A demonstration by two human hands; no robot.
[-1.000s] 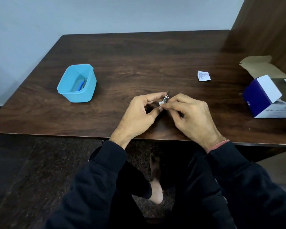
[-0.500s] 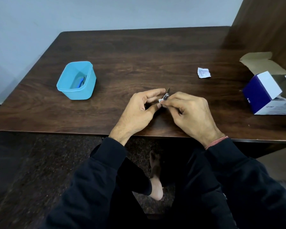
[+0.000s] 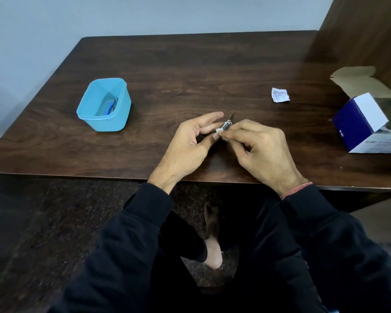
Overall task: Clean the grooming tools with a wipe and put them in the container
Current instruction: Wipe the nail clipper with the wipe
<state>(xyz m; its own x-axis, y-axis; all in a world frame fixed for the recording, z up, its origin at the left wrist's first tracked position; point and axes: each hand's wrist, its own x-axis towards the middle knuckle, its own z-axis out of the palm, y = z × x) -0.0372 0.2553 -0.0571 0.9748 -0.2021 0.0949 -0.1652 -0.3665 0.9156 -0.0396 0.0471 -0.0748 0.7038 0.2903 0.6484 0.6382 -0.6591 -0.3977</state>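
A: Where does it stand?

B: Both hands work just inside the counter's (image 3: pixel 190 64) near edge, at its middle. The left hand (image 3: pixel 190 143) holds a small metal grooming tool (image 3: pixel 227 125), perhaps a nail clipper with its blade swung out; it is too small to be sure. The right hand (image 3: pixel 260 147) has its fingers (image 3: pixel 235 128) pinched on a scrap of white wipe (image 3: pixel 219 131) against the metal.

A: And the risk?

B: The thin point juts past the fingertips, so a hard rub could nick skin or flick the tool loose toward the edge. The blue container (image 3: pixel 104 105) sits well apart, near the left edge, so the carry is long.
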